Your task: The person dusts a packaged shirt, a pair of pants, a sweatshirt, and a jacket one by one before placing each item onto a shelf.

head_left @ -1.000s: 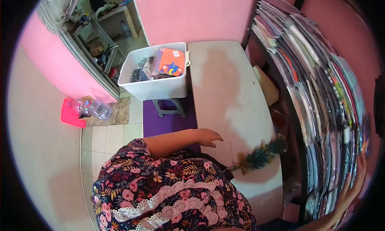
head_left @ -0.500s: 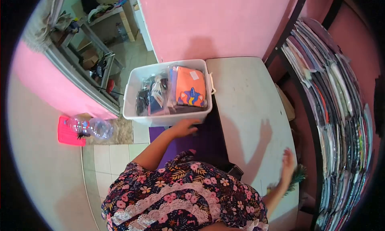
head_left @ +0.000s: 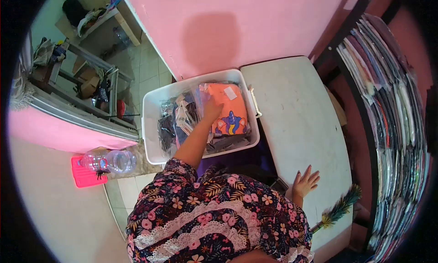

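A white plastic bin (head_left: 153,121) stands before me, filled with plastic-wrapped packets. On its right side lies an orange folded garment (head_left: 235,105) in clear wrap, with a unicorn print and a white label. My left hand (head_left: 212,110) reaches over the near rim onto the left part of this packet, thumb apart on the orange cloth, the other fingers stretched towards its far left edge. Dark wrapped packets (head_left: 168,128) fill the bin's left side. To the right, my right hand (head_left: 306,183) is open with fingers spread, over the pale tabletop (head_left: 292,112), holding nothing.
A rack of stacked wrapped garments (head_left: 392,126) runs along the right. By the table's near right lies a green tinsel-like sprig (head_left: 340,208). At left, clear plastic bottles (head_left: 109,161) rest by a pink tray (head_left: 82,177). Behind the bin rises a pink wall (head_left: 273,25).
My left hand has moved from outside the bin's near rim onto the orange packet. My right hand has shifted left and spread its fingers. The camera view has tilted and moved.
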The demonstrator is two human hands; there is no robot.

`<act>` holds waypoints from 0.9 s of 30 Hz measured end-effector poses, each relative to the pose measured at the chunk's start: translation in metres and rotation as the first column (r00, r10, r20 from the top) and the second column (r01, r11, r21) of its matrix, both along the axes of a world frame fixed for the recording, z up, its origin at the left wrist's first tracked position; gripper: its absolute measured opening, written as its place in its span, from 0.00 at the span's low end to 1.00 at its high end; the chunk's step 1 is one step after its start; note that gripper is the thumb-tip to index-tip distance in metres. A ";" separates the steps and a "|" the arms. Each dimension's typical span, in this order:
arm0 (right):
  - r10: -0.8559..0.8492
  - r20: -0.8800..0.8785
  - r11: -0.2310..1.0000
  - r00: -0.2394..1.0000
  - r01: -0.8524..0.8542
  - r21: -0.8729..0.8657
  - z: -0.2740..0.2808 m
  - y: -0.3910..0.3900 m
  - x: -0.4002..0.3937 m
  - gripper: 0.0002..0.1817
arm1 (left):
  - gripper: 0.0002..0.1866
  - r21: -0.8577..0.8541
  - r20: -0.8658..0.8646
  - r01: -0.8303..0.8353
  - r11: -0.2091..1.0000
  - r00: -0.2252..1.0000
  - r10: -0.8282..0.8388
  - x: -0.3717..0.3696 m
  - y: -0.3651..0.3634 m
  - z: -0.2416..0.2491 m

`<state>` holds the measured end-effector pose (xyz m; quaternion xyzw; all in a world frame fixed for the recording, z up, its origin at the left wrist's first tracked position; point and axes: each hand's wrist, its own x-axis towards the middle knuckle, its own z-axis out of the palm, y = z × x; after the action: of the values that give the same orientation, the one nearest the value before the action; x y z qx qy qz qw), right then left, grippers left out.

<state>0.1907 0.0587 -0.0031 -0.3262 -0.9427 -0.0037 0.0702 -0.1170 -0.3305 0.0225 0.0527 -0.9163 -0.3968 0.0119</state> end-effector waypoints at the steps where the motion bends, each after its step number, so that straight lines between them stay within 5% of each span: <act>1: -0.002 -0.004 1.000 1.000 0.002 0.003 0.000 0.000 0.000 0.34 | 0.28 0.000 -0.051 0.043 0.999 0.998 -0.043 0.001 -0.002 -0.003; 2: -0.009 -0.002 1.000 1.000 0.009 0.015 0.000 0.001 -0.001 0.34 | 0.28 0.003 -0.040 0.026 1.000 0.999 -0.026 0.004 -0.010 -0.007; 4: 0.005 0.009 1.000 1.000 -0.005 0.022 0.000 0.002 -0.002 0.34 | 0.23 0.080 -0.452 0.054 0.995 0.892 -0.012 0.019 -0.024 0.008; 7: 0.015 0.017 0.999 1.000 -0.015 0.035 -0.006 0.005 -0.001 0.33 | 0.21 0.125 -0.419 -0.206 0.971 0.876 0.240 0.029 -0.088 -0.002; 12: 0.002 0.036 1.000 0.999 -0.002 0.025 -0.004 0.004 -0.003 0.33 | 0.20 0.093 -0.010 -0.627 0.773 0.776 0.631 0.068 -0.199 -0.108; 14: -0.036 0.071 0.999 0.997 0.033 0.035 -0.006 0.007 -0.001 0.33 | 0.17 -0.325 0.067 -0.630 0.705 0.728 0.682 0.091 -0.206 -0.116; 20: -0.037 0.100 0.999 0.994 0.033 0.035 -0.012 0.015 0.000 0.34 | 0.21 0.128 0.052 -0.548 0.827 0.836 0.546 0.089 -0.189 -0.144; 24: -0.051 0.093 0.998 0.994 0.047 0.049 -0.015 0.018 0.002 0.34 | 0.30 -0.118 0.092 -0.485 0.866 0.863 0.496 0.079 -0.170 -0.092; 27: -0.023 0.054 0.999 0.998 0.021 0.044 -0.020 0.025 0.005 0.34 | 0.30 0.013 0.053 -0.521 0.854 0.853 0.519 0.079 -0.154 -0.079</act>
<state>0.1953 0.0834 -0.0232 -0.3347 -0.9403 -0.0337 0.0517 -0.0380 -0.4843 -0.0561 0.3079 -0.8626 -0.3898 0.0961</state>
